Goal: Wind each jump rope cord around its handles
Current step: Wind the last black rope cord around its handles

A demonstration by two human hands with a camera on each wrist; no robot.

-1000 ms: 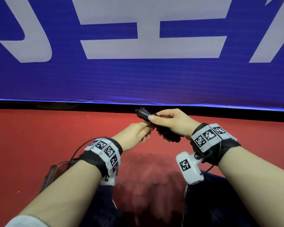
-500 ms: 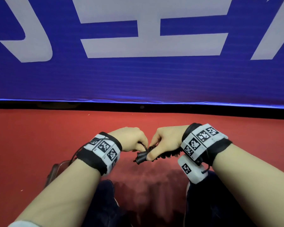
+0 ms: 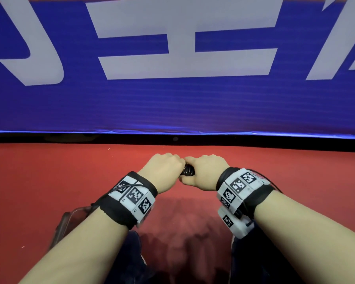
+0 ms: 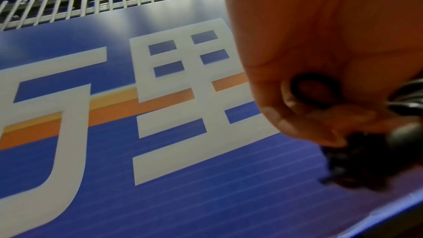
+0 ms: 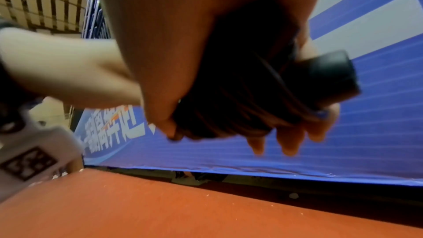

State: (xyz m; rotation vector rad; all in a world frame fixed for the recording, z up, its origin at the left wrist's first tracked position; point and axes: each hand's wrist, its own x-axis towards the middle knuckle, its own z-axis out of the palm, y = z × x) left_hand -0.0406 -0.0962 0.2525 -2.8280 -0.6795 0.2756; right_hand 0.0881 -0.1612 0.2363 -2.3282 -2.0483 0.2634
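Note:
Black jump rope handles wrapped in coils of black cord sit between my two fists above the red floor. My right hand grips the bundle of handles; one round handle end sticks out past its fingers. My left hand is curled against the bundle's left end and pinches a small loop of cord between thumb and fingers. The far side of the bundle is hidden by both hands in the head view.
A blue banner with big white characters stands close in front, its lower edge just above the red floor. A brown chair edge shows under my left forearm. My dark trouser legs are below.
Both hands have rolled over with knuckles up and moved forward, closer together. The handle end that stuck out to the left is now covered by my left hand.

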